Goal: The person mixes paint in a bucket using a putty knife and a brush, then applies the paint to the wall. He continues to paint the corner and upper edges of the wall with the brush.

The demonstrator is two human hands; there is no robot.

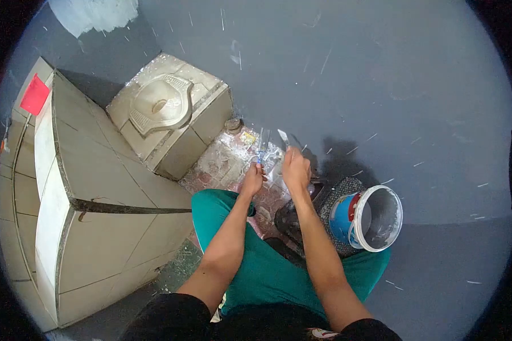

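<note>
My left hand (253,179) is closed round a slim blue-handled scraper (261,153), its thin blade pointing away from me. Just to the right, my right hand (296,170) grips a putty knife (284,136) with a pale, flat blade angled up and left. The two tools are close together but apart, above the floor. Fingers cover most of the putty knife's handle. Beside my right forearm stands a blue and red bucket (342,219) with a white rim, its inside smeared with white.
A tiled step bearing a squat toilet pan (162,103) is at the upper left. A tiled partition (114,153) with a red piece (35,94) on its top runs along the left. A grey wall (381,85) with white streaks fills the right. White-spattered floor tiles (216,162) lie ahead.
</note>
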